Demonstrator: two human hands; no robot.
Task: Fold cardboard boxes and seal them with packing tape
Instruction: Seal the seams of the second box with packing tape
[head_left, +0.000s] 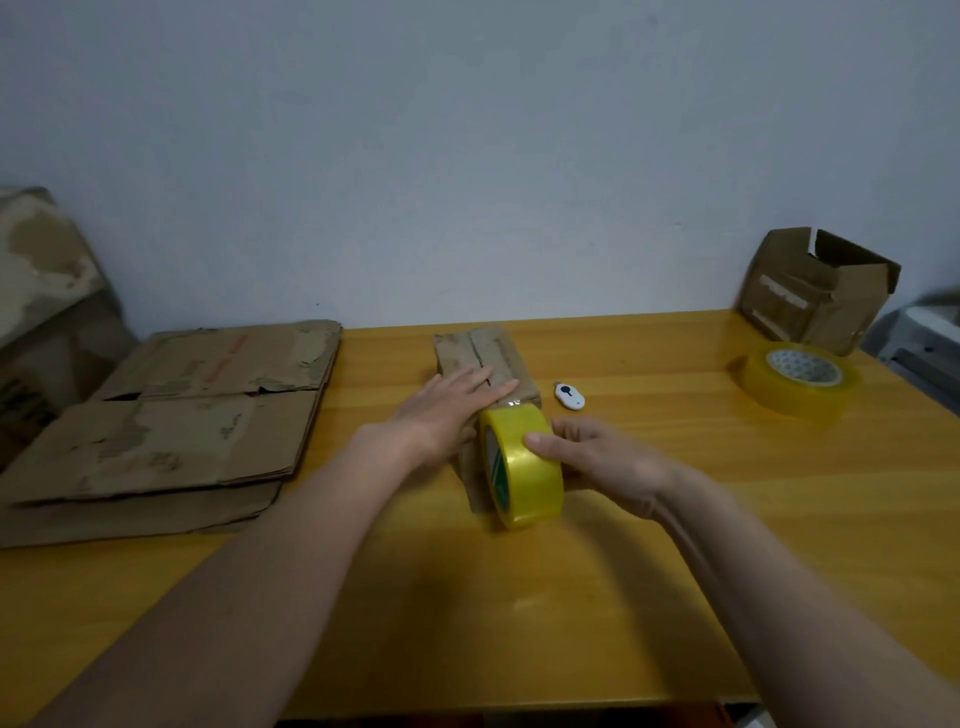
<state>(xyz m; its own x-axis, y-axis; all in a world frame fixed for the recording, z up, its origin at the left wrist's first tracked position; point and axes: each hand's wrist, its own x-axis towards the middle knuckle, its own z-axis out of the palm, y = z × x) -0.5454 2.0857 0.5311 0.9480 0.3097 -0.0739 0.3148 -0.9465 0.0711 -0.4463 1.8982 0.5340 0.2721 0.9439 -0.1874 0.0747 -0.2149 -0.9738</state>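
Observation:
A small brown cardboard box lies in the middle of the yellow wooden table, its top flaps folded shut with a seam down the middle. My left hand presses flat on the box's top, fingers straight across the seam. My right hand grips a yellow roll of packing tape held on edge against the box's near end. A shiny strip of tape shows on the box corner just above the roll.
A stack of flattened cardboard boxes covers the table's left side. A small white cutter lies right of the box. A second tape roll and an open cardboard box sit at the far right. More cardboard leans at far left.

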